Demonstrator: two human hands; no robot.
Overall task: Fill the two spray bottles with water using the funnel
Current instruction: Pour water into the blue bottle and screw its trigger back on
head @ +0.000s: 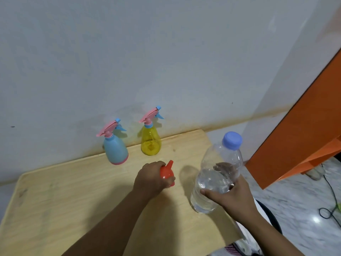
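Two spray bottles stand upright at the far edge of the wooden table [55, 200], against the wall: a blue spray bottle [115, 148] on the left and a yellow spray bottle [150, 143] just to its right, both with pink trigger heads still screwed on (so neither neck is open for filling yet). The left hand [151, 179] is curled round an orange funnel [167, 173], whose spout points up and away toward the bottles. The right hand [234, 193] wraps the lower body of a clear water bottle [217, 174], capped in blue, partly full and leaning slightly left. Both spray bottles lie ahead and to the left of the funnel; the left hand is the nearer one, and the yellow bottle sits closest along the spout's line.
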